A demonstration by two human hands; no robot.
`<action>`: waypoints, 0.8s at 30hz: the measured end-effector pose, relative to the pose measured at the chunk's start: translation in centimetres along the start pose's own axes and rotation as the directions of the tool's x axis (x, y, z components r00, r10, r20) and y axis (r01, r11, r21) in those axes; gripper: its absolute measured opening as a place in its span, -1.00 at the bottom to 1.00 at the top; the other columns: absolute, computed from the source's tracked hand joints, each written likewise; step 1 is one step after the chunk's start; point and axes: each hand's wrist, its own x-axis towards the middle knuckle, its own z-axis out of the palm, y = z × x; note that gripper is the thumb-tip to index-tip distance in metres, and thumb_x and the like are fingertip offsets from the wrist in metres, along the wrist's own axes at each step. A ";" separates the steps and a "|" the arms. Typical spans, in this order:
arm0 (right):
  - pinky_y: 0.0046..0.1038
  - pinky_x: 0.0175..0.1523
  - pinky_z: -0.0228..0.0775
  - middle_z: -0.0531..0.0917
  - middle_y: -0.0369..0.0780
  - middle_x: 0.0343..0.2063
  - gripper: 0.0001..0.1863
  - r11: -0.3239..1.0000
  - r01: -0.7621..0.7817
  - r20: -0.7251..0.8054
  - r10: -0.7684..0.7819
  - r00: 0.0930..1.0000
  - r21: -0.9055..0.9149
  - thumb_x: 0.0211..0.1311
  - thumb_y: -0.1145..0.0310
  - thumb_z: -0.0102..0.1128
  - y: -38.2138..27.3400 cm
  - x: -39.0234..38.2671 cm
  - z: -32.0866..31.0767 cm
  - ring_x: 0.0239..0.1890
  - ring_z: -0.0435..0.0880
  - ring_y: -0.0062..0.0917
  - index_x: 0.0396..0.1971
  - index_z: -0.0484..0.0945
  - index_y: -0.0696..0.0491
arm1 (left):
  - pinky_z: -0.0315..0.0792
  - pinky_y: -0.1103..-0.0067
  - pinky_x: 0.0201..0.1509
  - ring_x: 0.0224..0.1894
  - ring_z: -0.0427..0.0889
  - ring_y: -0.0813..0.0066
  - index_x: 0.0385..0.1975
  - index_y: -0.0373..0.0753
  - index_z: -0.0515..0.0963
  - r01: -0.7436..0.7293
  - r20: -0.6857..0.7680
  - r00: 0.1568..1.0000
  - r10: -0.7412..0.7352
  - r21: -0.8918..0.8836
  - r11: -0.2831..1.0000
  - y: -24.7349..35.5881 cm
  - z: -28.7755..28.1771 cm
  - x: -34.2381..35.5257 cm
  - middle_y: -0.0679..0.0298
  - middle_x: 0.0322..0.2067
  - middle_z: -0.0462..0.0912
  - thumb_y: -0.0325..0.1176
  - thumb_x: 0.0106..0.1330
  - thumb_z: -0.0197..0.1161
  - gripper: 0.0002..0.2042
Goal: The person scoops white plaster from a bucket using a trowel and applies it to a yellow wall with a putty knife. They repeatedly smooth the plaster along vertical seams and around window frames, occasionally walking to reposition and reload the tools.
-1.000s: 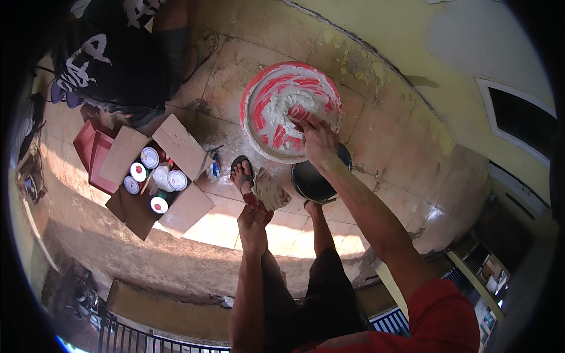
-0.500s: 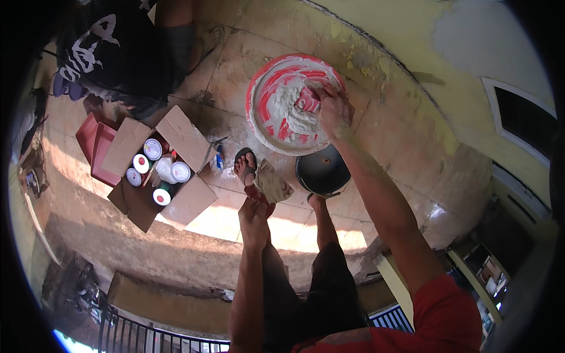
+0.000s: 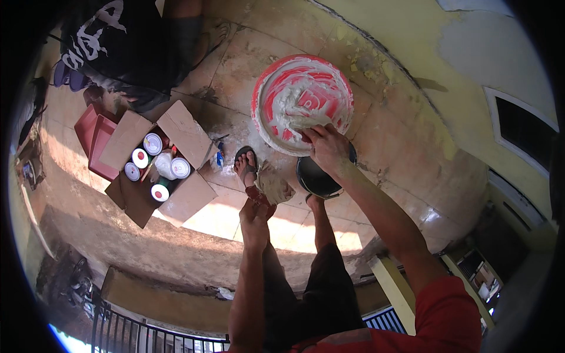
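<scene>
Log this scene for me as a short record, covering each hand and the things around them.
Left hand: grips a paste-smeared red tool
Right hand: at the near edge of the round red tray; grip partly hidden
Tray: pale paste spread on it
Bucket: black, on the tray's near side
Cardboard box: open, holding cans
Other person: upper left, beyond the box
</scene>
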 end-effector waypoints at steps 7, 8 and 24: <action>-0.17 -0.02 0.65 0.68 -0.28 -0.12 -0.64 0.994 -0.104 0.131 0.107 0.986 -0.026 0.10 0.35 0.34 1.1 2.3 -0.5 -0.05 0.69 -0.26 -0.04 0.70 -0.07 | 0.62 0.45 0.15 -0.02 0.67 0.38 0.06 -0.48 0.46 -0.011 0.032 0.999 0.013 -0.056 0.998 -0.4 0.5 0.3 0.10 -0.09 0.64 -0.55 0.41 0.03 -0.72; -0.16 -0.02 0.65 0.68 -0.27 -0.12 -0.64 0.996 -0.071 0.125 0.077 0.989 -0.048 0.10 0.35 0.34 0.6 1.5 0.4 -0.06 0.70 -0.25 -0.04 0.70 -0.07 | 0.62 0.46 0.15 -0.03 0.67 0.38 0.06 -0.48 0.46 -0.012 0.030 0.999 0.014 -0.059 0.998 -0.4 0.5 0.4 0.11 -0.10 0.64 -0.55 0.41 0.04 -0.73; -0.15 0.05 0.60 0.72 -0.18 -0.12 -0.67 0.940 -0.331 0.089 0.323 0.942 0.088 0.06 0.39 0.31 0.2 2.8 -0.7 -0.04 0.71 -0.21 -0.11 0.71 0.00 | 0.64 0.46 0.11 -0.05 0.66 0.40 0.06 -0.48 0.46 -0.023 0.036 0.999 0.026 -0.080 0.996 -1.1 1.2 0.6 0.12 -0.10 0.65 -0.55 0.43 0.03 -0.73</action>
